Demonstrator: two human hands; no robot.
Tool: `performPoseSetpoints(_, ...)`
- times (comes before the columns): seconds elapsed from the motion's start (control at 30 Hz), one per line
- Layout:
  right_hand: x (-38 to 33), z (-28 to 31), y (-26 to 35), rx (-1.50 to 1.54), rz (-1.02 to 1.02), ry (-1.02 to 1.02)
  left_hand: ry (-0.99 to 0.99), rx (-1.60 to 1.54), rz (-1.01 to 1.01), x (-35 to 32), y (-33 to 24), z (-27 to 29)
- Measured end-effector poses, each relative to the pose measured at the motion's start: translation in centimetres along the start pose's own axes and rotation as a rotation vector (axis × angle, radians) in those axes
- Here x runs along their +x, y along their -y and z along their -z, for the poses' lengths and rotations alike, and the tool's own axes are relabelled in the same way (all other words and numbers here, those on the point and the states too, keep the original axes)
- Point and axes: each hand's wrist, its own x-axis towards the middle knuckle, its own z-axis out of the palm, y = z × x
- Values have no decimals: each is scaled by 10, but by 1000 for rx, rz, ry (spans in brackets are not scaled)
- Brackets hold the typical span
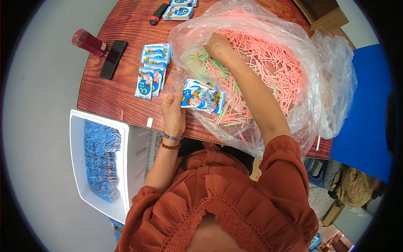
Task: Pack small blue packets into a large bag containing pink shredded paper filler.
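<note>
Packets [203, 101] of blue and white film, flat and printed with a cartoon figure, are held by the left hand [173, 110] at the near edge of a reddish, wood-grained tabletop [134, 25]. The left grip is closed on their left side, and two beaded bracelets [170, 145] are worn at the wrist. The right hand [221, 48] is lowered into a large bag of clear, crumpled plastic [268, 23], spread from the far edge to the near edge. Thin green sticks [210, 64] are seen just beside its fingers; whether anything is held in the right grip cannot be told, the fingertips being hidden. Much of the bag is filled with thin pink sticks [277, 54]. An overlapping cluster of matching sachets [150, 77] is laid left of the bag. Toward the left edge, a black rectangular phone [113, 59] is placed beside a red cylindrical bottle [89, 43]. At the far edge, a red and black knife handle [159, 14] is set near small blue-and-white boxes [178, 13]. Beside the near left corner, a white rectangular plastic bin [124, 168] is stocked with tightly packed blue sachets [100, 159].
</note>
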Motion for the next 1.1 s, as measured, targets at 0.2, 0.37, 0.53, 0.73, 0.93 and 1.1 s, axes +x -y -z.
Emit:
performPoseSetpoints(0.2,-2,5,-30,198,98,92,8,-9,35,-2,-1,-4)
performPoseSetpoints(0.37,-28,45,-17,851,-238,148,38,-55,7,-5,-5,-2)
performPoseSetpoints(0.53,-48,66,-34,1255,-277,165,78,-62,30,-2,0,-11)
performPoseSetpoints(0.73,-97,67,-31,1722,-257,166,105,-69,48,7,7,-28)
performPoseSetpoints(0.93,-149,84,14,2148,89,-360,42,-116,50,13,22,-50)
performPoseSetpoints(1.1,-169,91,48,1993,227,-581,55,-115,49,7,23,-66)
